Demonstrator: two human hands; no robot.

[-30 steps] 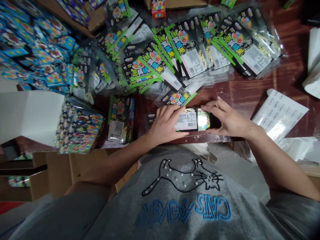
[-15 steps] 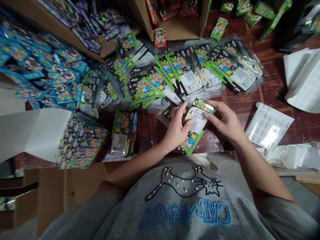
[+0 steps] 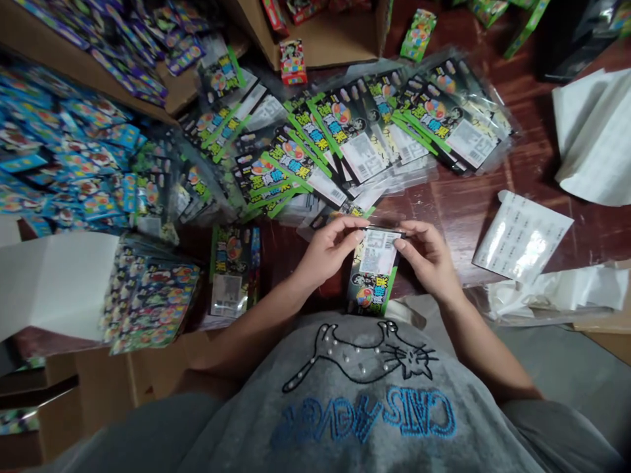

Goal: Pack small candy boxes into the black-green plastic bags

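Between my hands is a black and green candy packet (image 3: pixel 373 272) with a white label panel, close to my chest at the table's near edge. My left hand (image 3: pixel 331 253) pinches its upper left corner between thumb and fingers. At the upper right corner, the thumb and fingers of my right hand (image 3: pixel 428 257) are closed on the same packet. A clear plastic edge shows above its top, between the fingertips. Beyond my hands lies a spread of similar packets (image 3: pixel 345 131) in clear sleeves, overlapping one another. Another such packet (image 3: pixel 229 269) lies to the left of my left forearm.
Blue small packs (image 3: pixel 89 157) heap up at the left, beside a stack of printed cards (image 3: pixel 152 295). Cardboard boxes hold purple packs (image 3: pixel 142 39) and red packs (image 3: pixel 293 62). A sticker sheet (image 3: pixel 522 233) and white paper (image 3: pixel 591 135) lie on the dark red table (image 3: pixel 458 210) at the right.
The packet has turned more upright, and its colourful top strip no longer shows. Both hands have shifted slightly toward me and now grip the two upper corners. The camera view has also shifted.
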